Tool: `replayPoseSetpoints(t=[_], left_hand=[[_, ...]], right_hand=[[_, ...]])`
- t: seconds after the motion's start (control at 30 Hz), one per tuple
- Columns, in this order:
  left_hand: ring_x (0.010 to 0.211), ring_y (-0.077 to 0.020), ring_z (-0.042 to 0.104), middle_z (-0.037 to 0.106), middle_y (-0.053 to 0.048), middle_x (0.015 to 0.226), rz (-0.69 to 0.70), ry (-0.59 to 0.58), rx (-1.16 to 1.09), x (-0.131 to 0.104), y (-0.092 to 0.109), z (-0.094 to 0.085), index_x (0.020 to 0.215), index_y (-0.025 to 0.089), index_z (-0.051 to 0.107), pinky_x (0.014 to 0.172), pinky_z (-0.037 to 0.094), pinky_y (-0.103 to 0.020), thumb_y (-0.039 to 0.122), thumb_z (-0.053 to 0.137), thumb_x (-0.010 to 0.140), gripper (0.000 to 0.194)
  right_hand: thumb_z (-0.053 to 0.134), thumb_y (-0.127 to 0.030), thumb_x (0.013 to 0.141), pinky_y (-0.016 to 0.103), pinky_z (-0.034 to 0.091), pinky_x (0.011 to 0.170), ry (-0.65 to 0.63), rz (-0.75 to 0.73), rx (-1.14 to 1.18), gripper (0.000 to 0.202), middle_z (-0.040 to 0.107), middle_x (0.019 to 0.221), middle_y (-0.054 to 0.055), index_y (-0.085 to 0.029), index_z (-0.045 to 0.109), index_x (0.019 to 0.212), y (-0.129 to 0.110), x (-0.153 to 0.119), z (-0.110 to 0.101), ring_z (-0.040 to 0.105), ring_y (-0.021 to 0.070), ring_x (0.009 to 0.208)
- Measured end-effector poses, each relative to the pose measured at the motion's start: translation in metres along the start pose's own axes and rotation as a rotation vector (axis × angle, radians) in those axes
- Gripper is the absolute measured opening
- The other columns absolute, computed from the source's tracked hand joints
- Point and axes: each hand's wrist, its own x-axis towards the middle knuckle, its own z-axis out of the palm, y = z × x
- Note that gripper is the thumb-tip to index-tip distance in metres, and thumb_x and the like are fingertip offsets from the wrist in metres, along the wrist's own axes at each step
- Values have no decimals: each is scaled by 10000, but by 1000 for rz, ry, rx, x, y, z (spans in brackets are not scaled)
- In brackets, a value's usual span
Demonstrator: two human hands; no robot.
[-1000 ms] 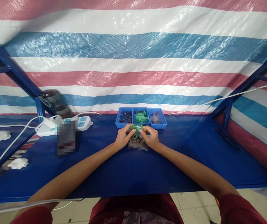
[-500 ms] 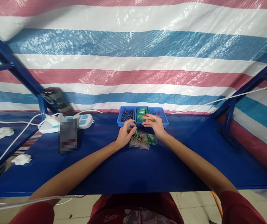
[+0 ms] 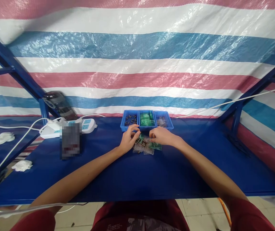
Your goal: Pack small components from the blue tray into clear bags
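Observation:
My left hand [image 3: 128, 139] is at the left edge of a small pile of clear plastic bags [image 3: 143, 147] holding metal parts and green pieces. Its thumb and forefinger curve into a pinch; whatever lies between the tips is too small to tell. Over the right side of the pile, my right hand [image 3: 162, 136] has its fingers curled together, hiding their contents. Just beyond both hands stands a blue three-part bin [image 3: 123, 128]. Dark small fittings [image 3: 130, 119] lie in its left compartment, green packets [image 3: 147, 119] in the middle, and thin metal pieces [image 3: 161, 122] in the right.
A white power strip [image 3: 88, 126] with plugged cables lies at the left, beside a blurred dark object [image 3: 70, 141]. A dark bottle-like container [image 3: 59, 104] leans behind it. Crumpled white tissue [image 3: 22, 165] is farther left. Blue frame posts [image 3: 236, 118] flank the blue table [image 3: 137, 179].
My right hand has drawn back from the middle compartment to the bag pile, and its spread fingers have curled. The green packets now show fully. My left hand has hardly moved.

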Motion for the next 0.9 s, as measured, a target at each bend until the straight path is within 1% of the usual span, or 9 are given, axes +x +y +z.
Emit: replayPoseSetpoints(t=[0.1,0.2,0.27,0.37,0.5,0.57,0.63,0.73,0.9], left_hand=[[470,-37,461,586,-22,903,-4,4,-3,0,0,0,1179,202,413,462,378,-174,333,479,904,311],[469,-35,458,579,-15,893,-9,9,-7,-1,1,0,1179,204,416,469,381,-175,329,478,906,307],[471,-35,456,576,-13,887,-12,9,-6,-1,1,0,1180,204,416,470,380,-173,326,480,905,307],[484,-40,465,580,-20,891,-10,7,-4,-1,1,0,1176,199,420,469,383,-172,333,477,905,307],[489,-43,477,586,-28,900,0,10,-2,0,1,0,1163,198,426,467,388,-172,340,476,904,300],[478,-40,467,584,-26,895,3,10,2,0,1,0,1159,199,430,461,386,-171,343,473,905,295],[472,-38,460,582,-24,892,3,8,4,0,2,0,1157,199,432,456,384,-170,344,473,905,294],[472,-34,464,581,-22,895,-2,7,6,0,2,0,1155,200,433,456,383,-166,336,474,906,287],[482,-39,480,588,-21,894,-6,2,7,0,2,0,1148,198,437,458,383,-168,335,477,905,282]], right_hand=[[633,-345,789,222,297,534,-20,-52,-39,241,687,821,47,-190,654,971,-10,-1,4,618,166,718],[650,-371,769,225,313,550,-31,-77,-88,283,685,904,57,-196,639,992,-16,-2,9,626,196,804],[652,-379,766,231,339,576,-28,-56,-137,299,684,934,75,-189,638,997,-15,-3,9,626,223,856],[666,-436,746,244,375,602,-31,-12,-177,369,686,911,99,-178,642,1010,-9,-7,5,629,249,862],[746,-487,634,255,402,584,-106,13,-193,453,684,822,110,-160,664,938,-1,-10,2,642,263,808],[778,-469,588,261,412,570,-133,45,-211,457,680,791,119,-145,669,892,-1,-8,5,649,276,794],[780,-437,584,272,421,560,-141,65,-236,428,680,794,136,-132,670,863,-3,-7,9,654,286,775],[733,-356,636,278,421,543,-151,64,-278,323,682,823,151,-126,672,855,-6,-6,10,656,281,747],[632,-255,703,267,395,527,-176,47,-294,216,681,846,157,-119,669,866,-8,-8,2,651,280,782]])
